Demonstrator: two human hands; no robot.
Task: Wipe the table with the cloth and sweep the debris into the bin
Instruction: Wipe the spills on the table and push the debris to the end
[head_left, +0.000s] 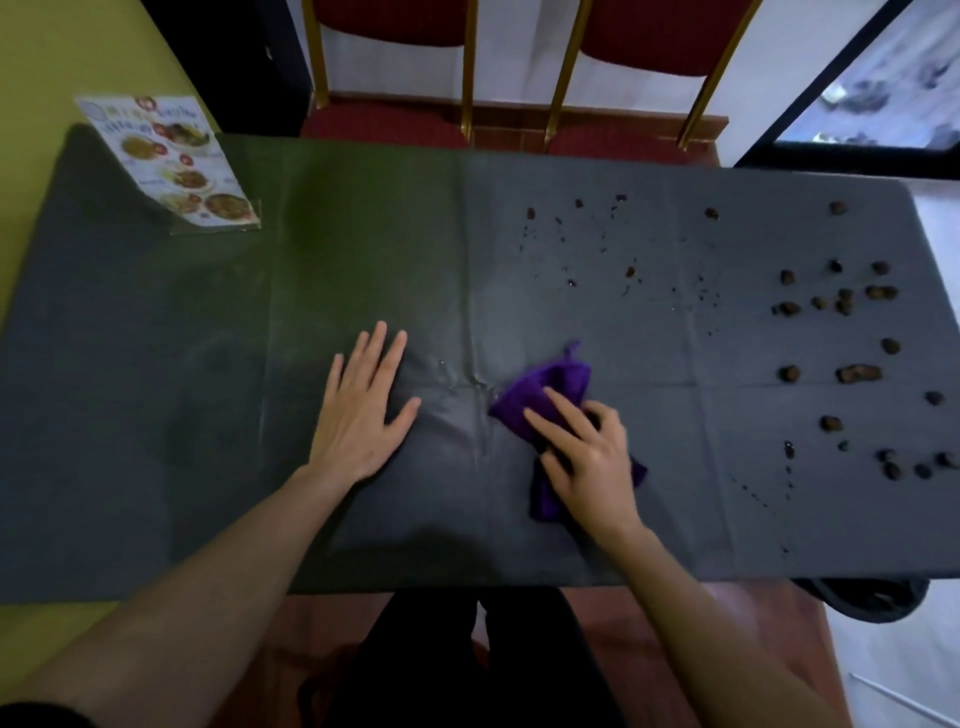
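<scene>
A purple cloth (556, 387) lies bunched on the dark grey table (208, 364) near its middle front. My right hand (584, 457) presses down on the cloth, fingers curled over it. My left hand (363, 405) rests flat on the table to the left of the cloth, fingers spread, holding nothing. Several brown lumps of debris (836, 304) are scattered over the right part of the table, with small dark specks and drops (628, 273) further in. The dark rim of a bin (872, 597) shows below the table's front right corner.
A laminated menu card (171, 161) lies at the table's back left corner. Two red chairs with gold frames (470, 78) stand behind the far edge. A yellow-green wall runs along the left side. My dark-trousered legs show under the front edge.
</scene>
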